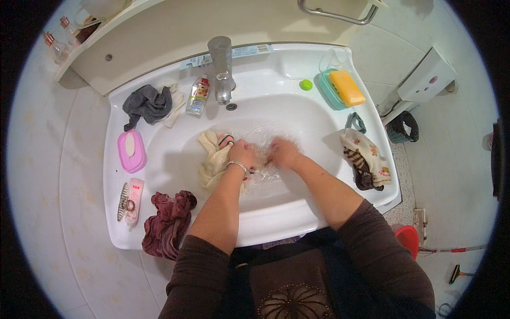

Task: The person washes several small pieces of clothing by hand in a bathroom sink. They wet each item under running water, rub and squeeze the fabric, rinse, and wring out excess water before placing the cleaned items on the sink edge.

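Observation:
Water fills the bottom of the white washbasin (255, 221), rippling and splashing around both hands. My left hand (241, 153), with a bracelet at the wrist, grips a wet cream cloth (213, 167) in the left half of the bowl. That cloth has a pink patch with a dark line near my knuckles. Opposite it, my right hand (283, 153) is in the splashing water, blurred by motion. Its fingers are partly hidden, so I cannot tell whether they hold anything. Above the bowl stands the faucet (222, 67).
Around the rim lie a dark grey cloth (149, 104), a clear bottle (198, 95), a pink soap dish (137, 159), a pink tube (134, 201), a hair claw (124, 203), a maroon cloth (169, 225), a yellow soap bar (347, 88), a green ball (306, 85) and patterned fabric (368, 153).

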Available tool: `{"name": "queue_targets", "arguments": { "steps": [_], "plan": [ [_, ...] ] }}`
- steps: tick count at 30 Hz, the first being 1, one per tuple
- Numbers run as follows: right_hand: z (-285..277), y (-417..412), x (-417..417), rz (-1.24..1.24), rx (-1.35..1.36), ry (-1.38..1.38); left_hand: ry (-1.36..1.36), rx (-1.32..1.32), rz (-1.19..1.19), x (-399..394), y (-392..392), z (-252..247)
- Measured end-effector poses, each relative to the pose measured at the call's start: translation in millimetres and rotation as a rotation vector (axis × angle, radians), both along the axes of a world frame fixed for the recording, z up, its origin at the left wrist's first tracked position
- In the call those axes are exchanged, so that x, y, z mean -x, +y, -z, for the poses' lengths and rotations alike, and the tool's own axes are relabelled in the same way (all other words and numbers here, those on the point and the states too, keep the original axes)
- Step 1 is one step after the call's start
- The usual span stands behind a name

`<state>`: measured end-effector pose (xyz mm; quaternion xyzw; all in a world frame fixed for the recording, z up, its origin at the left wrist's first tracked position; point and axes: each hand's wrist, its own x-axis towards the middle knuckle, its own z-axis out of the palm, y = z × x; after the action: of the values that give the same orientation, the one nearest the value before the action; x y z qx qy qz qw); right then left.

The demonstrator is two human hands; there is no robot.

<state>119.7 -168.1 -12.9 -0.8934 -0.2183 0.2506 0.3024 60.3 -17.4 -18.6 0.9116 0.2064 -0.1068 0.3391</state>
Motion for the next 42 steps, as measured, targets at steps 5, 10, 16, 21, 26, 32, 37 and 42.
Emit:
{"name": "queue_targets", "arguments": {
  "steps": [5, 10, 16, 21, 26, 32, 37, 42],
  "plan": [
    [-42, -9, -17, 0.445, -0.584, 0.679, -0.23, 0.907, -0.53, 5, -6, -28],
    [-58, -7, -14, 0.444, -0.751, 0.821, 0.096, 1.077, -0.361, 6, -10, -70],
    [-65, -5, -15, 0.405, -0.819, 0.9, -0.031, 1.067, -0.349, 3, -8, -54],
    [-66, -7, -16, 0.227, -0.802, 0.869, -0.595, 1.173, -0.323, -11, 8, -4],
    [-61, -11, -19, 0.219, -0.794, 0.879, -0.575, 1.332, -0.393, -9, 4, -20],
    [-64, -4, -15, 0.302, -0.879, 0.664, -0.475, 1.379, -0.501, -7, -7, -36],
    [-74, 35, 33, -0.169, -0.238, -0.204, -0.377, 1.263, -0.667, -14, 5, 0],
    [-41, 23, 4, -0.05, 0.07, -0.59, -0.473, 0.764, -0.461, -20, -56, -26]
  ]
}}
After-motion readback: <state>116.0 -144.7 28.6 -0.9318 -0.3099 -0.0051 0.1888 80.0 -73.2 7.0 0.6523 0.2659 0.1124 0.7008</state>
